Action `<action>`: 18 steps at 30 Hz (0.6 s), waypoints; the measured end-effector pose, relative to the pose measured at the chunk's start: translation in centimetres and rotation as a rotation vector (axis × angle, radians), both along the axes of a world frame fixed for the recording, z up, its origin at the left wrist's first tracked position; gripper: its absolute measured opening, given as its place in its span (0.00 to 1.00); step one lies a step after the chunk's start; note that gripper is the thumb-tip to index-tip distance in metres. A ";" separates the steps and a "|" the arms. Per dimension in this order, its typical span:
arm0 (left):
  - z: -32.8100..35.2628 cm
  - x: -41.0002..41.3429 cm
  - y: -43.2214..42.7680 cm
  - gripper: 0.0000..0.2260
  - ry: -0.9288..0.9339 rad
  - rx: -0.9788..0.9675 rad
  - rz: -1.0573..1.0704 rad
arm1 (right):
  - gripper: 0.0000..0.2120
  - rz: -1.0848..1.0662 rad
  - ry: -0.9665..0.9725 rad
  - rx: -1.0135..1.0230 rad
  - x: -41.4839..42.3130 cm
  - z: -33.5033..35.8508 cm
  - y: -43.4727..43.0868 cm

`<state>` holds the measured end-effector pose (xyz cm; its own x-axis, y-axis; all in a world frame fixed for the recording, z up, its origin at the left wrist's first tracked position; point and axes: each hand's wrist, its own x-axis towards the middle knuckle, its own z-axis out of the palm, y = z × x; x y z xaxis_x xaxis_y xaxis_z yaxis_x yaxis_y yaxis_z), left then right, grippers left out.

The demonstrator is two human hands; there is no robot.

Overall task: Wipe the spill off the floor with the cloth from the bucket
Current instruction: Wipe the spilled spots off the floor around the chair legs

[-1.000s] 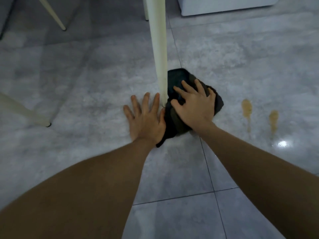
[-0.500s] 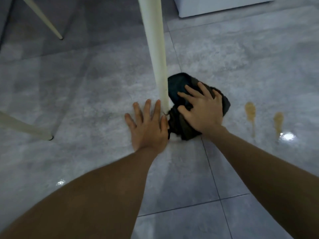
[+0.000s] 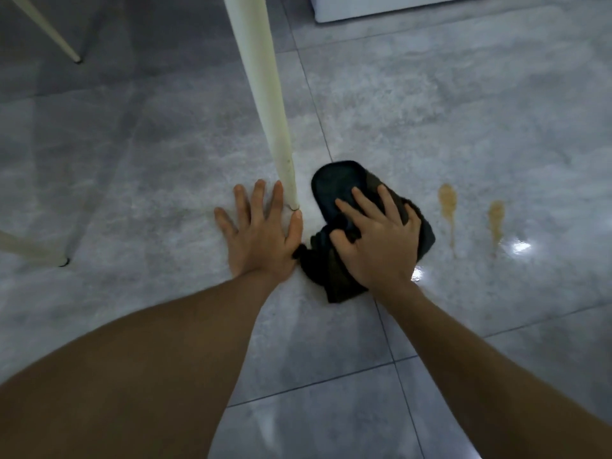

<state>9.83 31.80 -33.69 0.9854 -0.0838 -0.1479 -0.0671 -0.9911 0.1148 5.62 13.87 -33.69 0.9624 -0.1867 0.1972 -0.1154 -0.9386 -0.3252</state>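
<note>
We see a cream table leg (image 3: pixel 275 127) blocking leftward; bare floor (image 3: pixel 430 127) lies open toward the spill (image 3: pixel 447 200).

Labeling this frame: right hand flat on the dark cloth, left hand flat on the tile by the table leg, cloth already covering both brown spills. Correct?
Not the last part. In the head view the two brown spills lie bare on the tile, right of the dark cloth. The rest holds: right hand on the cloth, left hand flat by the table leg.

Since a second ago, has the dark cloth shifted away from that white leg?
Yes. The dark cloth under the right hand has slid right, off the white leg, toward the brown spots. It lay against the leg before; bare floor now shows between them.
</note>
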 end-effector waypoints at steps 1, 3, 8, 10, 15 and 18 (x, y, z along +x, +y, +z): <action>0.0 0.0 0.0 0.31 -0.007 -0.017 0.006 | 0.22 0.006 0.013 -0.013 -0.2 0.0 -0.4; 0.0 0.0 -0.1 0.33 -0.023 -0.039 0.010 | 0.22 -0.021 0.047 -0.011 1.3 0.3 -0.8; 0.2 0.1 -0.3 0.36 -0.041 -0.068 0.009 | 0.25 -0.100 0.173 0.014 4.7 0.6 -0.3; 0.1 0.2 -0.4 0.36 -0.073 -0.131 0.055 | 0.24 -0.069 0.114 0.006 1.9 0.7 -0.2; 0.0 -0.6 -0.3 0.25 -0.315 -0.213 0.040 | 0.22 -0.027 0.006 -0.016 -7.6 0.1 -3.8; 0.2 -2.1 -1.1 0.14 -0.388 -0.302 -0.285 | 0.23 -0.162 0.083 -0.020 -6.4 0.5 -5.6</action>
<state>7.77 30.72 -33.52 0.8951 -0.3365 0.2925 -0.4207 -0.8546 0.3042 -0.77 8.27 -33.19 0.9333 -0.3373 0.1231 -0.2912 -0.9116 -0.2901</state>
